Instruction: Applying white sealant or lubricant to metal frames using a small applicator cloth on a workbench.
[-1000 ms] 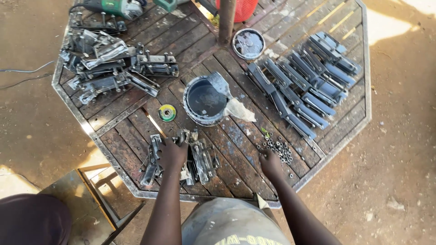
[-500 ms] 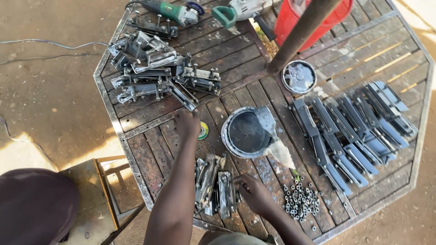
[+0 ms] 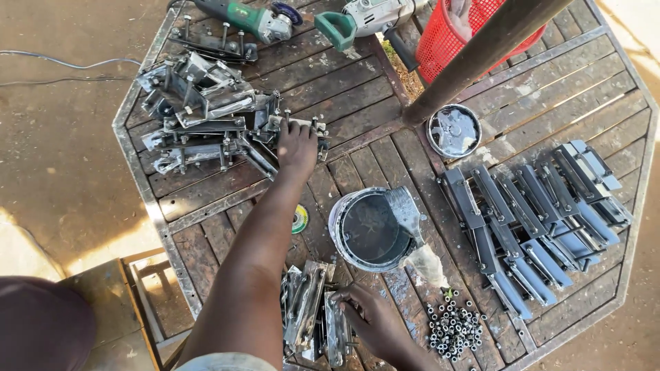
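Note:
My left hand (image 3: 297, 148) reaches far across the table to a heap of bare metal brackets with bolts (image 3: 206, 117). Its fingers curl over one bracket (image 3: 317, 130) at the heap's right edge. My right hand (image 3: 371, 319) is low at the near edge, with its fingers closed on a piece in a small stack of metal brackets (image 3: 309, 309). An open can of dark paint (image 3: 368, 233) with a brush (image 3: 405, 209) across its rim stands between the two hands.
Rows of painted brackets (image 3: 529, 227) lie at the right, with a paint lid (image 3: 454, 130) above them. A heap of small nuts (image 3: 450, 326) lies near the right hand. Two angle grinders (image 3: 254, 17) (image 3: 364, 17), a red basket (image 3: 474, 34), a slanted pole (image 3: 481, 51) and a grinding disc (image 3: 300, 220) are also there.
My left hand moved from near the disc up to the bracket heap. My right hand stayed at the near stack. The view shifted closer and leftward.

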